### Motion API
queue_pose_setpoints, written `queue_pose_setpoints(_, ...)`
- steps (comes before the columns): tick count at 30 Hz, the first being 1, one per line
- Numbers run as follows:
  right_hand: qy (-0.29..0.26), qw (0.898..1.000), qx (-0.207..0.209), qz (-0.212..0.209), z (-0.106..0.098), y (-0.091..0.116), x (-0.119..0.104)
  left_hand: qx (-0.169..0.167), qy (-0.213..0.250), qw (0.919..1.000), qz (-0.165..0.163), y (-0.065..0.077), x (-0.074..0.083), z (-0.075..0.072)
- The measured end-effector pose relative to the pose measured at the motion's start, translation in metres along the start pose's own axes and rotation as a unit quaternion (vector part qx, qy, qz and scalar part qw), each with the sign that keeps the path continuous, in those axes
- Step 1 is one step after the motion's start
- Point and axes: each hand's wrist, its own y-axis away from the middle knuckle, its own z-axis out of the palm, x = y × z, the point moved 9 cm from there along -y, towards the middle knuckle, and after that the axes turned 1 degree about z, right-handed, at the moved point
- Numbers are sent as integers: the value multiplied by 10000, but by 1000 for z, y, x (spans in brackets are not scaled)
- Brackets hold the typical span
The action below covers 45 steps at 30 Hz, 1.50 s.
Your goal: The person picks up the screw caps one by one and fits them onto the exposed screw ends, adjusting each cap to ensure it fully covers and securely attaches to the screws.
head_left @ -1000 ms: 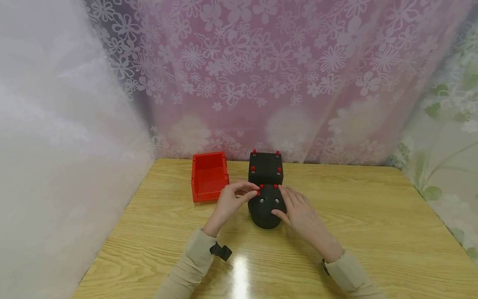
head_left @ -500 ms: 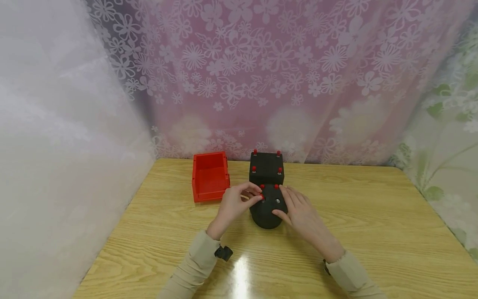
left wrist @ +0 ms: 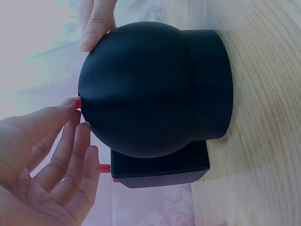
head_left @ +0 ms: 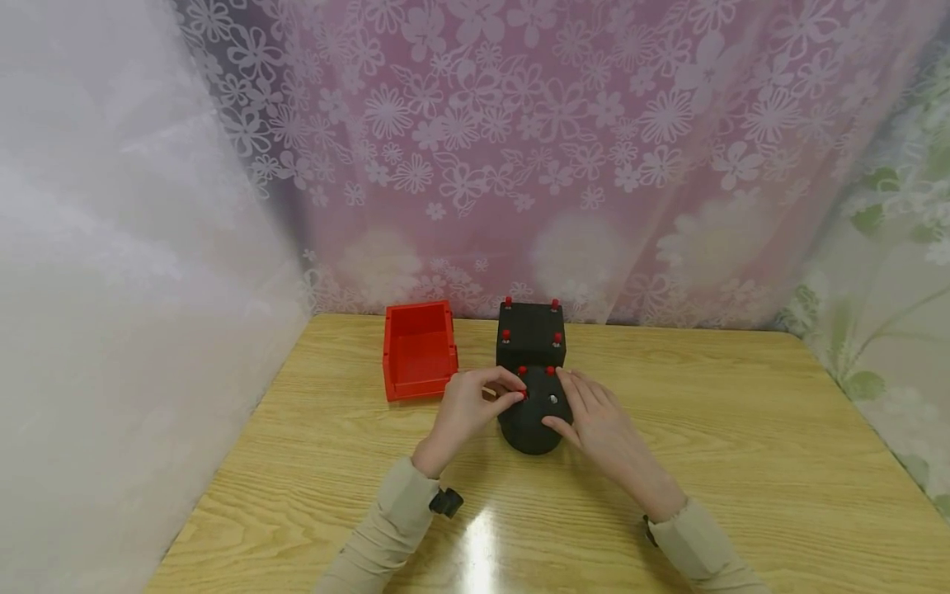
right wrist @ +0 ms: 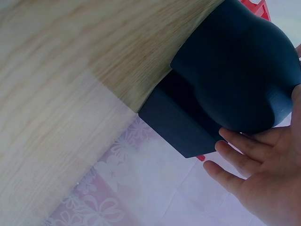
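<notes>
A black object with a rounded dome [head_left: 530, 433] stands on the table, its black block [head_left: 532, 323] behind the dome. Between thumb and index finger, my left hand [head_left: 472, 404] pinches a small red cap [left wrist: 78, 102] right at the dome's top, on the left side. My right hand [head_left: 597, 421] rests along the dome's right side, fingers extended and thumb on the near part. A bare silver stud [head_left: 552, 398] shows on the dome, just left of the right hand. Two more red caps sit farther back on the dome, including the right one [head_left: 551, 370].
Several red caps on metal studs, one at the block's front right [head_left: 557, 337], stick up from the block's corners. Left of the black object is a red open bin [head_left: 420, 363]. A flowered pink curtain [head_left: 475, 165] hangs behind the wooden table [head_left: 312, 462].
My left hand has moved slightly right and toward me with the red cap, from the dome's left edge onto the left stud, which is now covered. The right hand keeps its place.
</notes>
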Motion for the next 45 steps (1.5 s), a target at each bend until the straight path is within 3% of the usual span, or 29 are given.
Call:
queue_pose_setpoints(6,-30,9999,-97,44,2,0,1,68,-200,9996,203,0,3,1)
queue_pose_setpoints(13,-31,9999,-109,52,2,0,2,68,-303,9993,229,0,4,0)
queue_pose_setpoints(17,-23,10000,-69,24,1,0,1,261,-182,9993,190,-1,4,-6)
queue_pose_setpoints(22,-34,10000,-12,5,0,0,2,729,145,9972,-41,-3,-2,-19)
queue_pose_setpoints(26,-44,10000,-11,0,0,0,2,916,405,9948,-205,-4,-8,-28)
queue_pose_setpoints(34,27,9999,-108,-24,3,-2,1,1420,491,9881,-316,-5,-18,-59)
queue_pose_setpoints(41,9,9998,-188,44,6,0,3,1715,150,9843,-389,-13,-31,-93)
queue_pose_setpoints(45,-30,9998,-164,75,5,0,3,1632,-366,9845,-520,-26,-44,-106)
